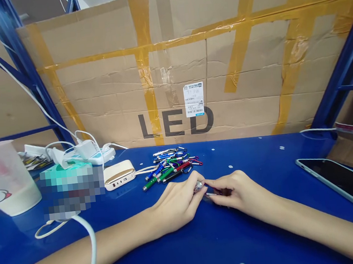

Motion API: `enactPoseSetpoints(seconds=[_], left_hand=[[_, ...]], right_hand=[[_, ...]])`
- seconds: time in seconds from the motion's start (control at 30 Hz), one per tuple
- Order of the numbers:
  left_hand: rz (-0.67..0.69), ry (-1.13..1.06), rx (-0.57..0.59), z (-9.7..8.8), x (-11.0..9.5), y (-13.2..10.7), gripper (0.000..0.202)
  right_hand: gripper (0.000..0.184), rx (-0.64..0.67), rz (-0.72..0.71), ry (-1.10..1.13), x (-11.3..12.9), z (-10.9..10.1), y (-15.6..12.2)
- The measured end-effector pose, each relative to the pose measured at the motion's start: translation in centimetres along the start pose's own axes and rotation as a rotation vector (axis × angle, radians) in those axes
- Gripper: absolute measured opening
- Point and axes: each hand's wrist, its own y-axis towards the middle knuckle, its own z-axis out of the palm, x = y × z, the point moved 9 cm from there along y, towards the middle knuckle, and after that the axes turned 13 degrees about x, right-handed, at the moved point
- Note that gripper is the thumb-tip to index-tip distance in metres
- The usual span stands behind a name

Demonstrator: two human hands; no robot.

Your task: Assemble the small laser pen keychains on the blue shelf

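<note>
Both my hands meet over the blue tabletop and share one small keychain flashlight. My left hand pinches its silver end with the fingertips. My right hand is closed round its dark body, which is mostly hidden by the fingers. Just behind the hands lies a pile of several little flashlights in blue, green, red and black, with clips on them.
A white power bank with a cable lies left of the pile. A plastic cup, a power strip and a blurred packet stand at the left. A tablet lies at the right. A taped cardboard sheet closes the back.
</note>
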Motion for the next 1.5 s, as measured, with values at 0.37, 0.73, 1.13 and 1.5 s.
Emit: enactPoseSetpoints(seconds=[0.37, 0.73, 1.13, 1.5], left_hand=[[0.011, -0.037, -0.011, -0.3, -0.3, -0.1, 0.009], [-0.01, -0.052, -0.015, -0.3, 0.0, -0.1, 0.011], [-0.009, -0.073, 0.0, -0.1, 0.1, 0.0, 0.012], [0.023, -0.22, 0.078, 0.4, 0.1, 0.2, 0.011]], right_hand=[[0.029, -0.059, -0.009, 0.082, 0.2, -0.6, -0.2], [0.029, -0.1, -0.03, 0.067, 0.3, -1.0, -0.4], [0.034, -0.223, -0.072, -0.148, 1.2, -1.8, -1.1], [0.04, -0.264, -0.17, -0.388, 2.6, -1.7, -1.4]])
